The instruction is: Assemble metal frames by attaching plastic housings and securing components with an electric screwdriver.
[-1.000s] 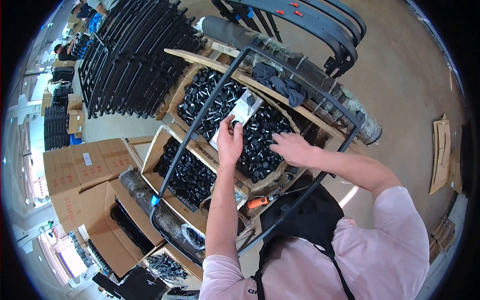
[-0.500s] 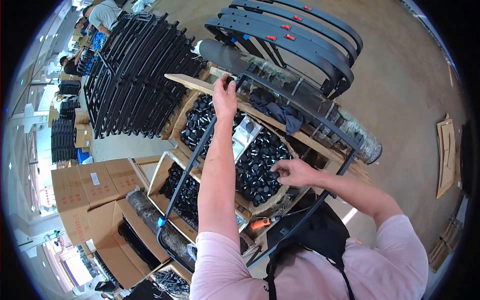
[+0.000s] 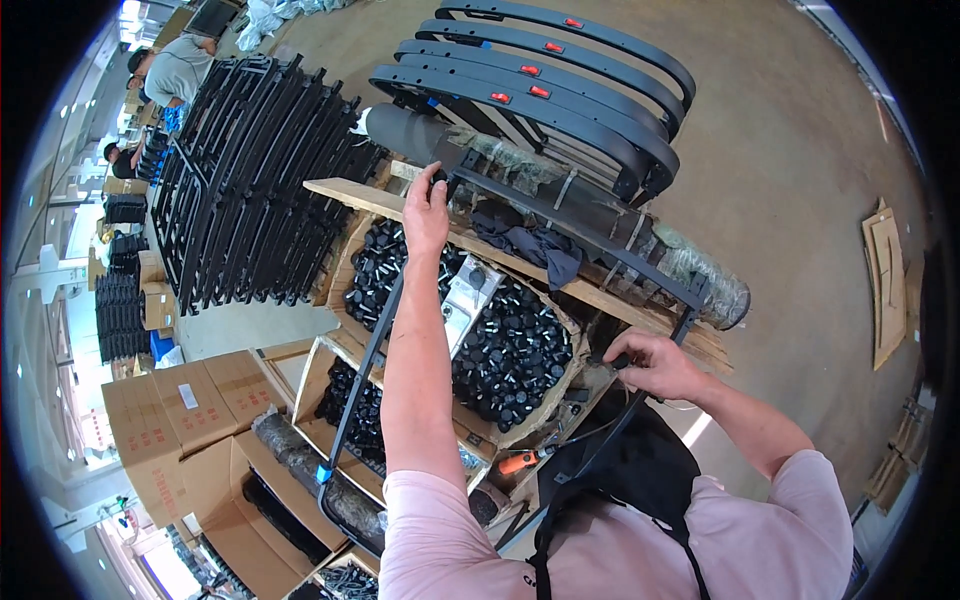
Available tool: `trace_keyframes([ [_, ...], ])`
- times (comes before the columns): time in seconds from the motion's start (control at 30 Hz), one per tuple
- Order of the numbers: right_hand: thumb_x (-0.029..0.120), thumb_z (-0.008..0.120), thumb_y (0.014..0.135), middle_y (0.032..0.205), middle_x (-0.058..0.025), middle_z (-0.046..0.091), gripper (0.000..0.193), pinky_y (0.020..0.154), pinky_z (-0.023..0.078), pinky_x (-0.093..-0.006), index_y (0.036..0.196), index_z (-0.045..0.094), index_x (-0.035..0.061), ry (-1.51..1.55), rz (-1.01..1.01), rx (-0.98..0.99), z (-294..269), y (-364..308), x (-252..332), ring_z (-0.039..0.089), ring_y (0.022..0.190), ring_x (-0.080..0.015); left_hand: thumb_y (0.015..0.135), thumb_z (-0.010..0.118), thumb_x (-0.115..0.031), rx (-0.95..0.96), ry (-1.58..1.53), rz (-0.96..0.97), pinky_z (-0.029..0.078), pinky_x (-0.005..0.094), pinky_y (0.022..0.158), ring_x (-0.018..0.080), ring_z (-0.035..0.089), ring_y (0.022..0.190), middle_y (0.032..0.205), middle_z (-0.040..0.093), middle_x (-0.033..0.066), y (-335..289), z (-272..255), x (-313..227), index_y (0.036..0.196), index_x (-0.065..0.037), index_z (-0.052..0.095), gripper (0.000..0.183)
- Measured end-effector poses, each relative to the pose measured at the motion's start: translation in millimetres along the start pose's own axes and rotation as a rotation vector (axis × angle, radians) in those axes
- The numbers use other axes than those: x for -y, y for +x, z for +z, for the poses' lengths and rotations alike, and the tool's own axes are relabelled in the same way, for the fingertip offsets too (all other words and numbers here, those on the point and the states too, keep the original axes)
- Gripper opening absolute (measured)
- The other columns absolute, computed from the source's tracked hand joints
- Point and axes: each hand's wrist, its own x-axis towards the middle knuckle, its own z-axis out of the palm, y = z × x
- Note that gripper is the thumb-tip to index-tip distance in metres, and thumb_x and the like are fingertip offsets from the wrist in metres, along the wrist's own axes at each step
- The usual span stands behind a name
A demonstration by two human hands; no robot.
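Observation:
A black tubular metal frame [image 3: 580, 215] lies across the work stand in front of me. At its far left corner my left hand [image 3: 427, 222] is closed, its fingertips on a small black knob [image 3: 438, 177]. My right hand [image 3: 655, 366] pinches another round black knob [image 3: 621, 361] beside the frame's right-hand bar. Below and between my hands sits a box of black screw knobs [image 3: 515, 350] with silver threaded studs. A shiny metal plate [image 3: 468, 300] stands among them.
Smaller box of black parts [image 3: 352, 400] at left; cardboard cartons [image 3: 150, 410] beyond. An orange-handled tool [image 3: 518, 462] lies near my apron. Wrapped rolls [image 3: 600, 210], dark cloth [image 3: 528, 240] and curved black frames [image 3: 560, 110] lie at the far side. Stacked frames [image 3: 250, 190] stand far left, people behind.
My right hand has moved right, from over the knob box to beside the frame's right bar, carrying a knob. My left hand stays at the far corner; the view has shifted slightly.

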Motion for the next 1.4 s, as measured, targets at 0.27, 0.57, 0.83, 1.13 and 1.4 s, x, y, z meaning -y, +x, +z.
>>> trace_keyframes([
  [0.27,0.009,0.075,0.089,0.111,-0.0047,0.066,0.031,0.078,0.055,-0.0308,0.12,0.072,0.0064,-0.047,0.042,-0.151,-25,-18,9,0.065,0.097,-0.0137,0.105,0.056,-0.009,0.12,0.092,0.058,0.05,0.0408,0.106,0.0337,0.064,0.119,0.127,0.066,0.0158,-5,-1,-5,0.139,-0.017,0.065,0.037],
  [0.57,0.003,0.074,0.088,0.113,-0.0107,0.067,0.036,0.079,0.056,-0.0337,0.124,0.069,0.0024,-0.498,-0.035,-0.496,-57,-47,5,0.067,0.093,-0.0223,0.104,0.063,-0.012,-0.077,-0.224,0.097,0.049,0.0377,0.104,0.0255,0.065,0.117,0.129,0.068,0.0109,4,12,32,0.14,-0.006,0.063,0.036],
  [0.83,0.0,0.069,0.091,0.124,-0.0122,0.065,0.032,0.088,0.059,-0.0398,0.123,0.068,0.0029,-0.654,-0.045,-0.609,-69,-69,3,0.069,0.102,-0.0283,0.108,0.049,-0.012,0.066,-0.211,-0.105,0.045,0.0346,0.111,0.0228,0.063,0.124,0.132,0.069,0.0101,5,17,23,0.134,-0.011,0.069,0.032],
  [1.13,0.0,0.07,0.09,0.125,-0.0119,0.062,0.035,0.092,0.059,-0.043,0.124,0.067,0.0065,-0.817,-0.047,-0.512,-57,-65,6,0.067,0.11,-0.0344,0.103,0.067,-0.031,0.068,0.0,-0.175,0.049,0.0353,0.106,0.0263,0.065,0.122,0.135,0.067,0.0088,7,14,18,0.132,-0.021,0.073,0.031],
  [1.4,0.005,0.071,0.09,0.123,-0.0129,0.062,0.033,0.091,0.058,-0.0452,0.123,0.066,0.0039,-0.924,-0.037,-0.447,-55,-59,12,0.067,0.108,-0.0354,0.107,0.061,-0.015,0.016,-0.29,-0.148,0.049,0.0353,0.107,0.0213,0.065,0.122,0.135,0.07,0.0086,6,12,29,0.139,-0.014,0.066,0.033],
])
